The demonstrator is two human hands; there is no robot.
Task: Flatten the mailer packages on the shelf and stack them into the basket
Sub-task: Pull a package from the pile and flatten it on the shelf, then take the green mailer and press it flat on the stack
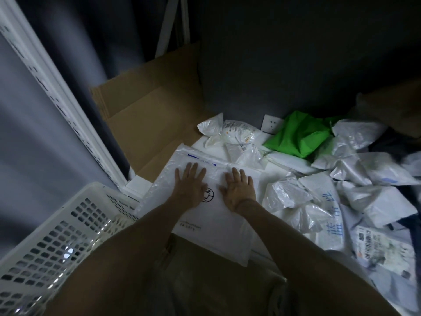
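Both the left hand (190,187) and right hand (239,190) press spread flat on the white mailer (211,226); it looks light, soft and slippery, best lifted by its edges.

A large white mailer (214,222) is pressed flat under the left hand (190,185) and the right hand (239,190), which are laid side by side with fingers straight and spread. A white slotted basket (57,242) is seen just beside it at eight o'clock. Flattened cardboard (148,115) is spread at eleven o'clock. A heap of crumpled mailers (341,190) is piled at three o'clock, and a green bag (300,135) is lodged at one o'clock.
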